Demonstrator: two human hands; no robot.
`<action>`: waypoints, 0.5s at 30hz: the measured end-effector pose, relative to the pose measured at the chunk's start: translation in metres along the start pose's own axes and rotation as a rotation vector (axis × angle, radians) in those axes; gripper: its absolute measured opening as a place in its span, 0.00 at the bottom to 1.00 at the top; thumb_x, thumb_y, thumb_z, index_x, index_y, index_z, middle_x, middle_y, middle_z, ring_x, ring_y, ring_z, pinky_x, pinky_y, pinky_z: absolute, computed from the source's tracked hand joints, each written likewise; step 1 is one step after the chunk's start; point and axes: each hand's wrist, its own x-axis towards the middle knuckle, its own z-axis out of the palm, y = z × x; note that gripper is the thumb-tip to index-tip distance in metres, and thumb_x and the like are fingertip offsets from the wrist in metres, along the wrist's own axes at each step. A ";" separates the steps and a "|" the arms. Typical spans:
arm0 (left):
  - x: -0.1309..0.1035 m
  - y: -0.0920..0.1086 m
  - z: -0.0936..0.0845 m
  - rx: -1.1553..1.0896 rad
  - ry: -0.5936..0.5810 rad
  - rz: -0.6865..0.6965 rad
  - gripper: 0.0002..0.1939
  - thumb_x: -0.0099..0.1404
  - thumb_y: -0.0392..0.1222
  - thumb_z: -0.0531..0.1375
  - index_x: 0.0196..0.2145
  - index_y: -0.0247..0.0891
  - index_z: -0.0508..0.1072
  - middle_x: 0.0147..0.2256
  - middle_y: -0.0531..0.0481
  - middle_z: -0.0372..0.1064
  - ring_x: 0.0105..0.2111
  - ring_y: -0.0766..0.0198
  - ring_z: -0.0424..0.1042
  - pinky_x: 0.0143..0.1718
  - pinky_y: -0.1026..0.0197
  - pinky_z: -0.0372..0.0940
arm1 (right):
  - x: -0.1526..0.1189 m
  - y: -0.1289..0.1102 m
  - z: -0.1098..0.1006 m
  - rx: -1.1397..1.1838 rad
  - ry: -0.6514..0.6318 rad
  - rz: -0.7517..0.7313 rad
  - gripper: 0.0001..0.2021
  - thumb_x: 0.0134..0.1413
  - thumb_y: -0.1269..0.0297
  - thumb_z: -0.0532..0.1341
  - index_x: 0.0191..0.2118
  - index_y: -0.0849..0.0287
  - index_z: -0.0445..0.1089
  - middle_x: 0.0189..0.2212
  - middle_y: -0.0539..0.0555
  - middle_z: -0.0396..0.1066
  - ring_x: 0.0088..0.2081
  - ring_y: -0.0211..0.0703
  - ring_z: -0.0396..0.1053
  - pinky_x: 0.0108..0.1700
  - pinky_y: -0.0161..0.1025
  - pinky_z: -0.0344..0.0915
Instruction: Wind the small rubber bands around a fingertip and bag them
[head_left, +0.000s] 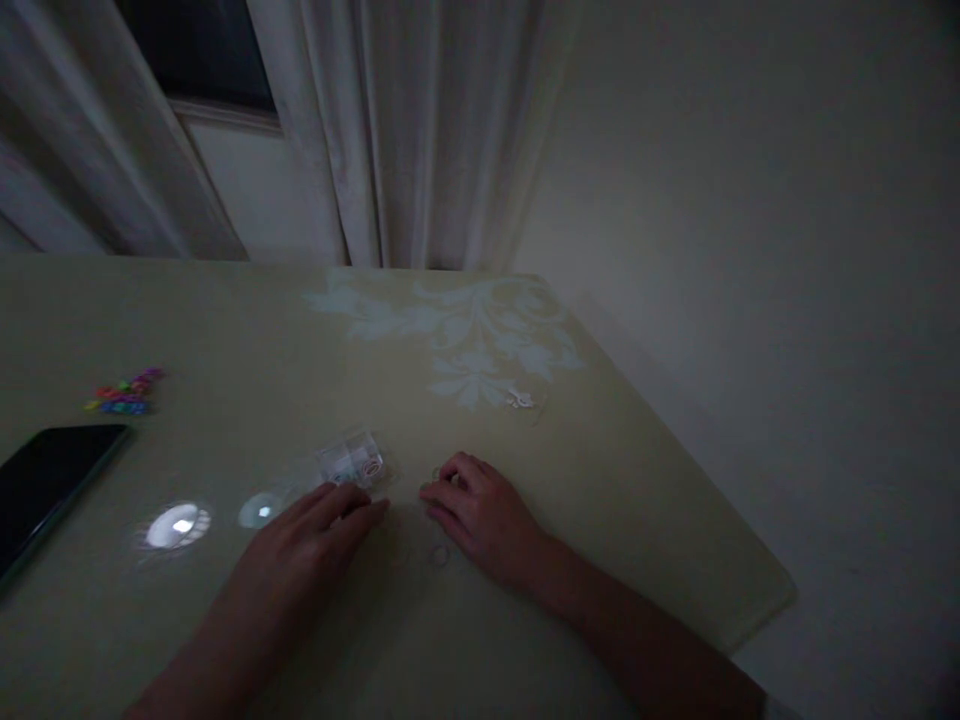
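Observation:
A small clear box (351, 460) with a few small items inside rests on the table, just beyond my left hand (319, 530). That hand is low over the tabletop, its thumb and fingers apart, with nothing visible between them. My right hand (480, 510) lies on the table to the right, fingers bent and drawn together; whatever they hold is too small to make out. Close to its fingertips is a small ring (436, 474), partly hidden. Another thin ring (439, 555) lies on the table between the hands, nearer to me.
A dark phone (56, 480) lies at the left, with colourful beads (127, 393) behind it. Two shiny round pieces (178, 526) sit left of my left hand. Small white pieces (520, 398) lie farther back. The table's (637, 430) right edge slants beside a wall.

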 end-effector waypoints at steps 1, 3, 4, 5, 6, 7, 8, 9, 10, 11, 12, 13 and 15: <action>0.000 0.003 0.002 -0.020 -0.054 0.003 0.25 0.65 0.27 0.52 0.47 0.47 0.82 0.44 0.46 0.80 0.41 0.56 0.80 0.40 0.60 0.72 | 0.001 -0.001 0.000 -0.023 -0.007 -0.004 0.05 0.68 0.65 0.66 0.46 0.58 0.78 0.44 0.56 0.73 0.46 0.46 0.71 0.51 0.42 0.70; -0.001 0.008 0.007 -0.039 -0.136 -0.040 0.26 0.62 0.24 0.51 0.45 0.46 0.81 0.44 0.46 0.80 0.41 0.56 0.80 0.40 0.59 0.72 | 0.001 -0.001 0.000 -0.062 -0.019 -0.015 0.04 0.69 0.66 0.66 0.44 0.60 0.77 0.44 0.56 0.73 0.46 0.47 0.71 0.51 0.42 0.70; -0.001 0.010 0.010 -0.044 -0.162 -0.063 0.26 0.62 0.24 0.50 0.45 0.46 0.81 0.44 0.46 0.79 0.41 0.56 0.80 0.40 0.59 0.72 | 0.001 -0.001 0.001 -0.085 -0.023 -0.024 0.03 0.69 0.67 0.65 0.43 0.60 0.76 0.43 0.57 0.73 0.46 0.47 0.71 0.51 0.43 0.70; 0.000 0.010 0.011 -0.048 -0.176 -0.072 0.25 0.62 0.24 0.50 0.45 0.45 0.81 0.45 0.45 0.79 0.42 0.55 0.80 0.40 0.58 0.72 | 0.001 -0.001 0.001 -0.110 -0.025 -0.034 0.03 0.69 0.68 0.65 0.43 0.61 0.76 0.43 0.58 0.73 0.46 0.48 0.71 0.51 0.43 0.70; 0.001 0.010 0.013 -0.052 -0.176 -0.076 0.24 0.63 0.25 0.50 0.44 0.44 0.80 0.46 0.44 0.79 0.43 0.53 0.80 0.41 0.56 0.73 | 0.001 -0.001 0.002 -0.135 -0.026 -0.047 0.03 0.69 0.68 0.64 0.42 0.62 0.75 0.42 0.58 0.73 0.46 0.49 0.70 0.51 0.44 0.70; 0.002 0.010 0.014 -0.063 -0.161 -0.077 0.22 0.63 0.26 0.50 0.43 0.42 0.80 0.46 0.42 0.79 0.44 0.51 0.80 0.42 0.54 0.73 | 0.001 -0.001 0.003 -0.158 -0.027 -0.058 0.03 0.68 0.69 0.64 0.42 0.62 0.75 0.42 0.59 0.73 0.46 0.49 0.70 0.51 0.45 0.70; 0.004 0.010 0.014 -0.085 -0.142 -0.086 0.21 0.64 0.27 0.50 0.42 0.41 0.79 0.46 0.41 0.79 0.44 0.50 0.79 0.43 0.53 0.73 | 0.000 0.000 0.004 -0.174 -0.028 -0.064 0.03 0.68 0.69 0.63 0.41 0.62 0.74 0.41 0.59 0.72 0.45 0.50 0.70 0.51 0.46 0.69; 0.005 0.010 0.014 -0.121 -0.115 -0.110 0.19 0.66 0.28 0.50 0.42 0.41 0.79 0.45 0.41 0.79 0.44 0.51 0.80 0.42 0.53 0.74 | 0.000 0.000 0.004 -0.179 -0.029 -0.064 0.03 0.68 0.69 0.63 0.41 0.62 0.74 0.41 0.59 0.72 0.45 0.50 0.70 0.51 0.46 0.69; 0.007 0.011 0.014 -0.174 -0.083 -0.150 0.18 0.67 0.30 0.50 0.41 0.41 0.78 0.43 0.42 0.80 0.42 0.52 0.80 0.41 0.54 0.74 | 0.000 0.000 0.003 -0.169 -0.030 -0.058 0.03 0.68 0.69 0.63 0.41 0.62 0.74 0.40 0.59 0.72 0.45 0.50 0.70 0.51 0.46 0.69; 0.009 0.012 0.012 -0.240 -0.047 -0.197 0.16 0.69 0.33 0.51 0.41 0.42 0.78 0.41 0.45 0.80 0.40 0.54 0.81 0.40 0.56 0.74 | 0.000 0.000 0.002 -0.142 -0.028 -0.046 0.03 0.68 0.69 0.63 0.41 0.62 0.73 0.40 0.58 0.72 0.44 0.50 0.69 0.51 0.45 0.69; 0.011 0.013 0.010 -0.314 -0.005 -0.237 0.13 0.71 0.36 0.52 0.42 0.43 0.78 0.39 0.47 0.81 0.38 0.55 0.81 0.38 0.58 0.74 | 0.000 0.000 0.001 -0.096 -0.024 -0.030 0.02 0.68 0.70 0.63 0.42 0.61 0.73 0.41 0.58 0.71 0.44 0.49 0.69 0.50 0.44 0.69; 0.012 0.015 0.008 -0.386 0.044 -0.264 0.12 0.72 0.40 0.54 0.43 0.44 0.78 0.39 0.49 0.82 0.36 0.57 0.82 0.36 0.60 0.75 | -0.001 0.000 -0.001 -0.036 -0.017 -0.011 0.02 0.68 0.70 0.63 0.42 0.61 0.73 0.41 0.57 0.71 0.44 0.47 0.70 0.50 0.43 0.69; 0.015 0.019 0.003 -0.489 0.146 -0.265 0.11 0.71 0.44 0.58 0.45 0.45 0.80 0.39 0.51 0.83 0.36 0.58 0.83 0.36 0.62 0.76 | -0.001 -0.001 -0.005 0.108 0.012 0.025 0.02 0.66 0.71 0.63 0.43 0.60 0.72 0.42 0.55 0.70 0.44 0.45 0.70 0.48 0.40 0.69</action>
